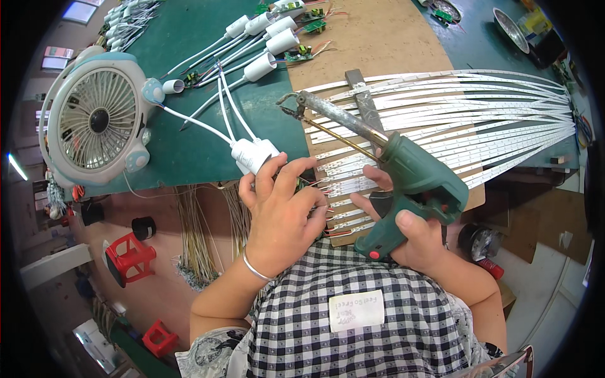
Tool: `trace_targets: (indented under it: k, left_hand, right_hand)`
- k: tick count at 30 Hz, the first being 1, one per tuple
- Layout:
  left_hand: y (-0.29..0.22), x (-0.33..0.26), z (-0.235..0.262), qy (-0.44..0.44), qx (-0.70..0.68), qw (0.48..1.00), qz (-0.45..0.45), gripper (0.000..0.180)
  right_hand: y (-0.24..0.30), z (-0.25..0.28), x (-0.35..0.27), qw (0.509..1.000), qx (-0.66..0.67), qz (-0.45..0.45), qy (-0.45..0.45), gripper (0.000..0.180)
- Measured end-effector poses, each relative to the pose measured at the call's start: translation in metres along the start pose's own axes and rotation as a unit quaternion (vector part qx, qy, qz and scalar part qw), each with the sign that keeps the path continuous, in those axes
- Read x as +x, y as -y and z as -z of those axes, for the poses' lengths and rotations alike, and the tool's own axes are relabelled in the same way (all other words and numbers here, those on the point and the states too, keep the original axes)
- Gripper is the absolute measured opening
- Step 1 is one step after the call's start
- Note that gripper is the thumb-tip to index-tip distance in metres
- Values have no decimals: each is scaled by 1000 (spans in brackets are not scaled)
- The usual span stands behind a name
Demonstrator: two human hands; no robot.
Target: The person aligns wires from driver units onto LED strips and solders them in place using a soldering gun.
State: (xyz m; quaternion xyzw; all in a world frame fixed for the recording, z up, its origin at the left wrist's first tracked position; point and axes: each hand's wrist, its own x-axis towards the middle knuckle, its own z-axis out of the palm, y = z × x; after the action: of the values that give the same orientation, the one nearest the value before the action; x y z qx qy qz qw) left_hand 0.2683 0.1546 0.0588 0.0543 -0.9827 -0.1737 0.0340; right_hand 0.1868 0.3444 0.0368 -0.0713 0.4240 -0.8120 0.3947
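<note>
My right hand (419, 236) grips a green soldering gun (403, 189) by its handle. The gun's metal barrel and thin brass-coloured tube slant up to the left, over white LED strips (428, 129) fanned across a brown board (378, 50). My left hand (283, 201) is bent at the board's left edge, fingers drawn together beside short thin wires at the strip ends. What its fingertips hold is hidden. Touching or right beside those fingers are white cylindrical caps (249, 154) with white cables running up and left. A dark metal bar (364, 101) lies across the strips.
A white and blue fan (97, 120) stands on the green table (176, 142) at the left. More white caps (282, 41) with cables and small green circuit boards (315, 26) lie at the back. A round metal dish (510, 30) is at back right. Red stools (129, 257) stand on the floor.
</note>
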Motion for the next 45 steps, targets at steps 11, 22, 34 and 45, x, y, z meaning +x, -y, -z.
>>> trace_targets:
  k: [11,22,34,45]
  left_hand:
    - [-4,-15,-32,-112,-64,992,8,8]
    - [5,-10,-15,-62,-20,997,32,11]
    - [-1,-11,-16,-45,-34,998,25,11]
    - [1,-10,-15,-43,-38,998,26,12]
  right_hand:
    - [10,19,-30,999,12,13,-34,77]
    - [53,54,-86,850,-521,59,50,33]
    - [46,54,-87,713,-683,135,84,30]
    - [46,46,-79,731,-664,135,83,30]
